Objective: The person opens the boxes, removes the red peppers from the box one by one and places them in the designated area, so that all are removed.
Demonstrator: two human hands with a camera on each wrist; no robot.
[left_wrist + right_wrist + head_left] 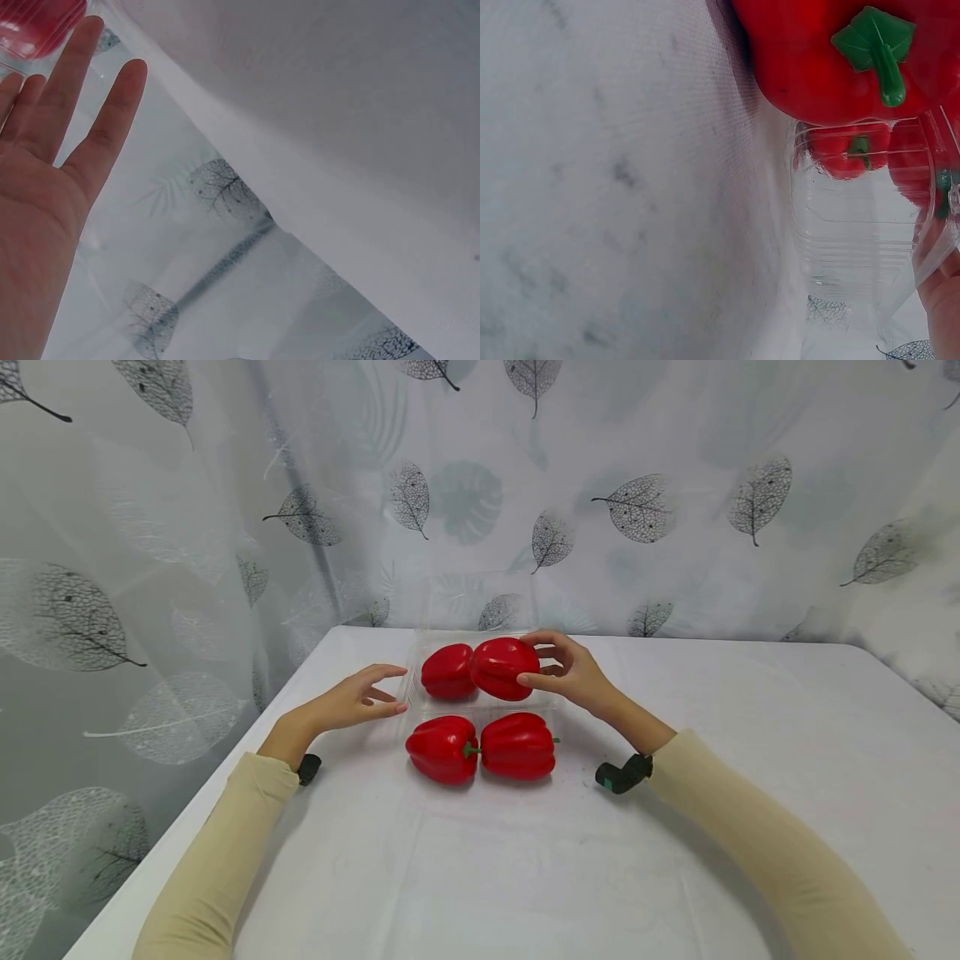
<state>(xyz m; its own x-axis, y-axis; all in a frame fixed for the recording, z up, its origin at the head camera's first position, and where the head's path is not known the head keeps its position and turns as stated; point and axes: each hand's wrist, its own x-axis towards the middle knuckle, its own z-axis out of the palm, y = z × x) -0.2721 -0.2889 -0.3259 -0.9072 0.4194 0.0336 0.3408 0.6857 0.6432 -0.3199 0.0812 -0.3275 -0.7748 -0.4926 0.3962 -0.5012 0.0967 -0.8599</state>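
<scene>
My right hand (566,675) grips a red bell pepper (504,668) at its right side, over the right half of a clear plastic clamshell box (840,240). Another red bell pepper (447,672) lies in the box's left half. On the near side of the box, two more red bell peppers, one left (441,750) and one right (519,746), lie side by side on the table. My left hand (351,698) is beside the box's left wall, fingers extended and holding nothing; whether its fingertips touch the wall I cannot tell.
A white cloth covers the table (480,868). Behind it and along the left hangs a leaf-patterned curtain (600,435). The box's see-through lid (480,597) stands raised at the back, only faintly visible.
</scene>
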